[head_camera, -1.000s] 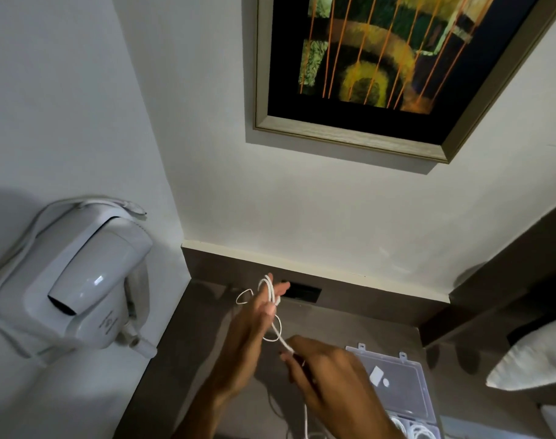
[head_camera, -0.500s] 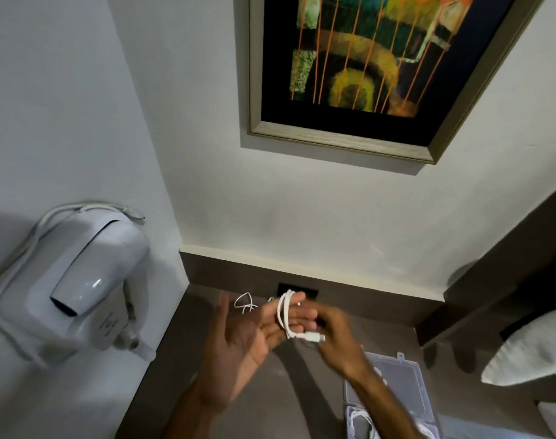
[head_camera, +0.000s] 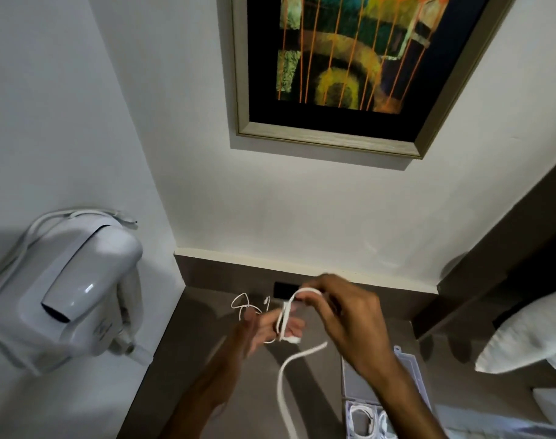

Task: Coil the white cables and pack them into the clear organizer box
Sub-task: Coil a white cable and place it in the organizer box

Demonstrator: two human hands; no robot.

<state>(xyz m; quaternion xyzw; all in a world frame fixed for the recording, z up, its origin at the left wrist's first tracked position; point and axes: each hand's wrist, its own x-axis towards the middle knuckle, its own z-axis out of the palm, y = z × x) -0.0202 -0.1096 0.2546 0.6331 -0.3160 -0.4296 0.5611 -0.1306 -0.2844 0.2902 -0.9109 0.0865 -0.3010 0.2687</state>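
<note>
A white cable (head_camera: 285, 318) is wound in loops around the fingers of my left hand (head_camera: 264, 331), held above the brown counter. My right hand (head_camera: 343, 318) pinches the top of the loop, and a free length of the cable (head_camera: 283, 391) hangs down toward the bottom edge. Another loose white cable (head_camera: 243, 305) lies on the counter behind my left hand. The clear organizer box (head_camera: 409, 372) stands open at the lower right, partly behind my right forearm, with coiled white cables (head_camera: 362, 421) in its compartments.
A white wall-mounted hair dryer (head_camera: 70, 296) hangs at the left. A dark socket (head_camera: 284, 289) sits in the counter's back panel. A framed painting (head_camera: 343, 68) hangs above. White pillows (head_camera: 530, 337) lie at the right beside a dark headboard.
My right hand has moved from the connector end up to the top of the loops on my left fingers. A free length of cable now hangs down between the hands.
</note>
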